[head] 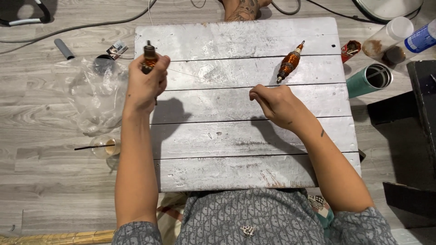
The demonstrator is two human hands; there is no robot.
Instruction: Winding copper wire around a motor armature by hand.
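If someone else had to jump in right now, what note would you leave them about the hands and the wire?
Left hand: raised over the board's left edge, gripping a copper-wound coil upright.
Right hand: fingers pinched shut on a thin wire stretched taut across to that coil.
A second coil, fully wound with copper, lies on the grey plank board near the right hand.
Done, it seems: the lying coil. Left: the held coil, its wire not yet cut or tucked away.
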